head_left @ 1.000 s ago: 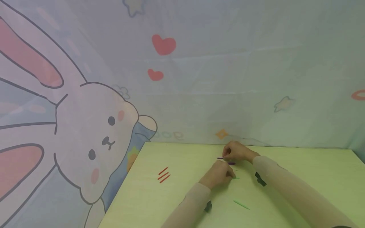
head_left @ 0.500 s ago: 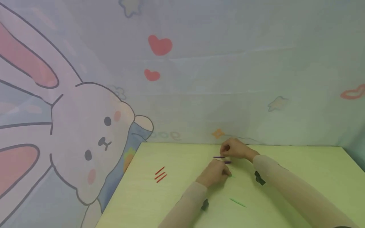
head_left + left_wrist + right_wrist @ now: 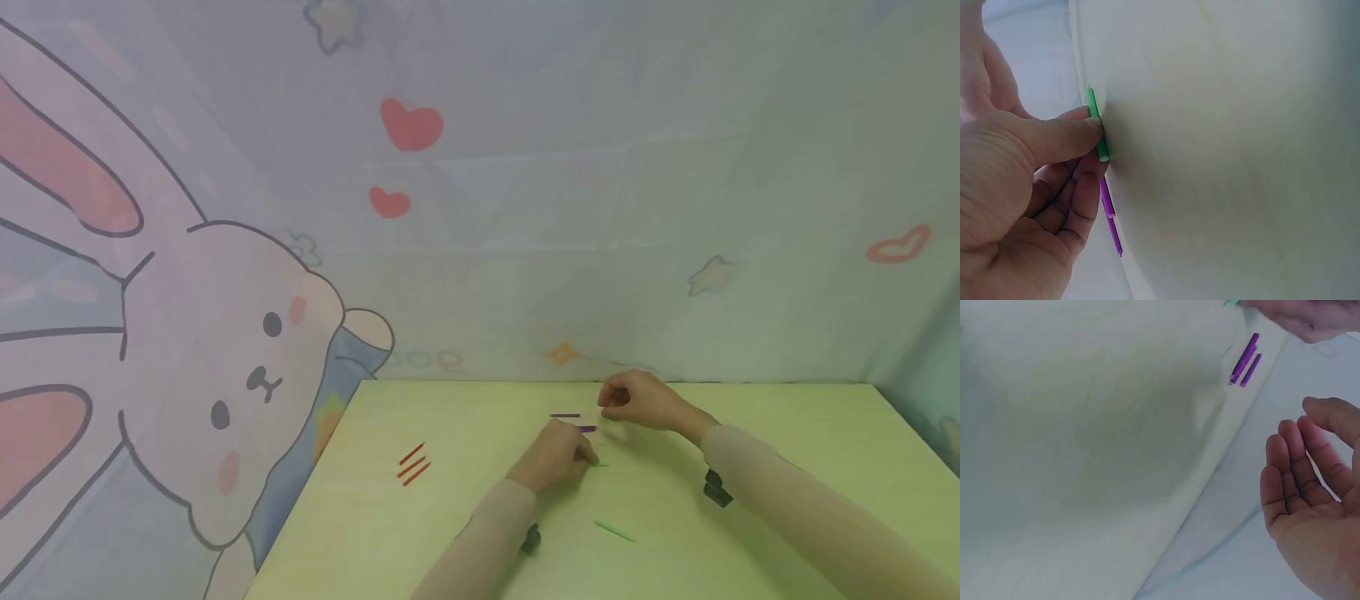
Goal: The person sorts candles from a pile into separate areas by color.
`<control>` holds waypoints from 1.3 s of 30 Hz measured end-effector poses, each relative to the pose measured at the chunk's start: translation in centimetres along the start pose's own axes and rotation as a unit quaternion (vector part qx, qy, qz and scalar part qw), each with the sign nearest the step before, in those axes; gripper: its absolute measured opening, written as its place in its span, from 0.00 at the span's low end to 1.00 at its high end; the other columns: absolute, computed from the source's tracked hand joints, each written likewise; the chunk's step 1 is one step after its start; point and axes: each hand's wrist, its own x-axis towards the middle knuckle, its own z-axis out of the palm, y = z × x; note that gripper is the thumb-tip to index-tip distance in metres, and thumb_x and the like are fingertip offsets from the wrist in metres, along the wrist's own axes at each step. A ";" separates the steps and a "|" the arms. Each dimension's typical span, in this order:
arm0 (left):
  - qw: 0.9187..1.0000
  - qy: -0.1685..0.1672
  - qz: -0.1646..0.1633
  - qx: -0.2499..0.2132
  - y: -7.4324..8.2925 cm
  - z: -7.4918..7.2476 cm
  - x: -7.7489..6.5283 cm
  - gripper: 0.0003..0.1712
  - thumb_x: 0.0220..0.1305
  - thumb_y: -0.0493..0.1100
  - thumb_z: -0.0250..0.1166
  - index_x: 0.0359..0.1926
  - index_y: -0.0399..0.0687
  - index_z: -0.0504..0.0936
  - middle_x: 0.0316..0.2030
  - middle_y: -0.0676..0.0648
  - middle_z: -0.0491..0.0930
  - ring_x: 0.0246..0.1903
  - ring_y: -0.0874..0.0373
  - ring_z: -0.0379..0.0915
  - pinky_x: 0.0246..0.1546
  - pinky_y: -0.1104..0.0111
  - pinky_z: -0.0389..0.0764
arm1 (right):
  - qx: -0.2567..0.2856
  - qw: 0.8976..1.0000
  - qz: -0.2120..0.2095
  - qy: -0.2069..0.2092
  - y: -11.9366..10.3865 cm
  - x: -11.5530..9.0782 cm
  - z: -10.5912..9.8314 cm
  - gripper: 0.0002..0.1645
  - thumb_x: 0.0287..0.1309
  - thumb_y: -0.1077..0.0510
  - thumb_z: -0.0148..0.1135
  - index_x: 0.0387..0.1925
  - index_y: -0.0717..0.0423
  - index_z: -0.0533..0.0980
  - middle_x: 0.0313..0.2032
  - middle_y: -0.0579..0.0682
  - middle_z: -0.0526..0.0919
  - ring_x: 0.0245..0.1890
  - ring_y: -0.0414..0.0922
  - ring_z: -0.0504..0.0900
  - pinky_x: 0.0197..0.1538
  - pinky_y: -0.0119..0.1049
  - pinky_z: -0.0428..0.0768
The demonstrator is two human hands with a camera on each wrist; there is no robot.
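My left hand (image 3: 551, 457) pinches a thin green candle (image 3: 1092, 103) between thumb and finger, close over the table; a wick shows at its end in the left wrist view. Just beyond this hand lie purple candles (image 3: 1245, 361), side by side near the table's back edge. To their right is my right hand (image 3: 652, 402), raised a little, with its fingers loosely bent. In the right wrist view, its thumb stands apart from the fingers and nothing is between them. Another green candle (image 3: 615, 531) lies nearer the front.
Three red candles (image 3: 412, 467) lie slanted in a row on the left part of the pale yellow table (image 3: 787, 483). Behind the back edge hangs a cloth backdrop (image 3: 525, 200) with a printed rabbit and hearts.
The right hand has drawn back to the right, off the purple candles, leaving one fully in sight. The left hand keeps its pinch on the green candle. The head view has turned slightly right.
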 end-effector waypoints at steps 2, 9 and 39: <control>1.000 0.004 -0.002 -0.001 0.0 0.0 0.0 0.07 0.69 0.33 0.78 0.44 0.48 0.98 0.43 0.54 0.95 0.47 0.64 0.90 0.53 0.81 0.83 | -0.002 1.000 0.010 0.008 -0.7 -1.3 -0.5 0.04 0.71 0.62 0.76 0.43 0.57 0.87 0.40 0.46 0.90 0.41 0.41 0.88 0.47 0.35 0.88; 1.000 0.009 -0.007 -0.015 0.2 -0.1 0.0 0.10 0.68 0.30 0.76 0.42 0.48 0.98 0.42 0.54 0.95 0.47 0.64 0.91 0.54 0.80 0.84 | 0.018 0.997 0.056 0.041 -4.2 -6.2 -2.5 0.06 0.72 0.60 0.75 0.47 0.55 0.87 0.42 0.45 0.90 0.41 0.41 0.87 0.44 0.34 0.88; 0.999 0.009 -0.028 -0.041 -0.1 0.4 -0.3 0.10 0.69 0.30 0.76 0.44 0.48 0.97 0.45 0.53 0.95 0.52 0.58 0.91 0.59 0.75 0.85 | 0.201 0.970 0.121 -0.060 -11.8 -16.1 10.3 0.14 0.62 0.60 0.79 0.48 0.60 0.88 0.42 0.49 0.90 0.40 0.42 0.86 0.42 0.34 0.85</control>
